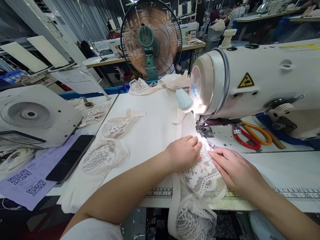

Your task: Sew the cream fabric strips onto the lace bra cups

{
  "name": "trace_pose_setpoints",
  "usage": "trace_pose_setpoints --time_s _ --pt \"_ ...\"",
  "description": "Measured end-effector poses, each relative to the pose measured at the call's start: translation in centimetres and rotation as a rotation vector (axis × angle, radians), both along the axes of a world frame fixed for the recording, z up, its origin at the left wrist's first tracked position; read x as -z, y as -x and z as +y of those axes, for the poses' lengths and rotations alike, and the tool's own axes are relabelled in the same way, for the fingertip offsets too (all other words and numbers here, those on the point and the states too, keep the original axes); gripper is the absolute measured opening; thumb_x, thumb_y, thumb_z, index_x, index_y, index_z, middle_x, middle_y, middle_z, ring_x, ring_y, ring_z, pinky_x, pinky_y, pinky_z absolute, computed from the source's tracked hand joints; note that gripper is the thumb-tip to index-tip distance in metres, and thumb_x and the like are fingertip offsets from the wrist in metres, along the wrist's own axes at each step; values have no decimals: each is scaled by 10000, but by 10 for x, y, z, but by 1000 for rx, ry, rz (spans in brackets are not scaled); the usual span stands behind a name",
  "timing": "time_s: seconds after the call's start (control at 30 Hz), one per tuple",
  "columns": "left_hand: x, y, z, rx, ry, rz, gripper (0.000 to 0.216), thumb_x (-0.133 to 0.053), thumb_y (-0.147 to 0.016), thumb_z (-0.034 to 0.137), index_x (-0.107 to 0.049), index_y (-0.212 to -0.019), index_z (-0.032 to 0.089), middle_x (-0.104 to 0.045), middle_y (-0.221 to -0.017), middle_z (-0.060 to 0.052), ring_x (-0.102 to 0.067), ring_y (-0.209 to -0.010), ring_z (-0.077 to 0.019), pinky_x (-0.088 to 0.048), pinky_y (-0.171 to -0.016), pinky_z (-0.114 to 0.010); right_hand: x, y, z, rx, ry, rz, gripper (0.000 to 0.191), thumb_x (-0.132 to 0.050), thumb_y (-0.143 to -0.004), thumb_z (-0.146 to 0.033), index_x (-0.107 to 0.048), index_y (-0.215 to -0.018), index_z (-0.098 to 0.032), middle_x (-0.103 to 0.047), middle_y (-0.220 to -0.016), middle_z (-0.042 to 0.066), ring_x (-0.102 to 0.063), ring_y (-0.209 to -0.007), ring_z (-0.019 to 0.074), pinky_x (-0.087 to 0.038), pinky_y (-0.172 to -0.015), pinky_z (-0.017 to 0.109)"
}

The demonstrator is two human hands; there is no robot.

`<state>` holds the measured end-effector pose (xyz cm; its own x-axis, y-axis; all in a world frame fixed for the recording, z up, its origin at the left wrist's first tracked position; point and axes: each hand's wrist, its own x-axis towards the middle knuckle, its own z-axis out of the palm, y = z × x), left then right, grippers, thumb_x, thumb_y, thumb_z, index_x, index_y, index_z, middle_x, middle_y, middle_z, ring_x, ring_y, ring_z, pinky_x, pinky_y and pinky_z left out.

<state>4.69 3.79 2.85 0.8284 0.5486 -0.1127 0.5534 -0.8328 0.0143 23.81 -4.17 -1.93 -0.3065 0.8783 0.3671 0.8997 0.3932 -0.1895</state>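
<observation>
A cream lace bra (200,178) lies under the needle area of a white sewing machine (260,76), its lower part hanging over the table's front edge. My left hand (185,154) presses on the lace just left of the presser foot (201,130), fingers curled and together. On the other side, my right hand (233,166) pinches the lace's right edge between thumb and fingers. A thin metal piece (212,144) shows near those fingertips; I cannot tell whether it belongs to the machine. The machine's lamp lights the sewing spot.
Lace cups (106,156) lie on the left, near a black phone (71,158) and a printed paper (23,181). Red-handled scissors (246,138) rest beneath the machine arm. A large fan (151,40) stands behind the table. More bra pieces (160,83) lie at the back edge.
</observation>
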Motion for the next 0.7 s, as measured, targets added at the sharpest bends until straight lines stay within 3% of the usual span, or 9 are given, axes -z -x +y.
trace_pose_setpoints --time_s 0.43,0.7 --pt "2 3 5 -31 69 13 499 -391 -954 361 -409 -1367 82 -382 -1446 -137 -334 -1357 -235 -338 -1099 -341 -4 -6 -1 -122 -17 87 295 -364 -930 -231 -629 -1045 -173 -624 -1062 97 -589 -957 206 -533 -776 356" --pt "3 10 27 -15 74 16 470 -390 -953 307 -391 -1376 103 -359 -1466 -110 -326 -1361 -224 -317 -1112 -334 -2 -9 1 -234 -81 60 293 -385 -921 -212 -610 -1105 -167 -624 -1181 70 -555 -1093 211 -539 -861 376"
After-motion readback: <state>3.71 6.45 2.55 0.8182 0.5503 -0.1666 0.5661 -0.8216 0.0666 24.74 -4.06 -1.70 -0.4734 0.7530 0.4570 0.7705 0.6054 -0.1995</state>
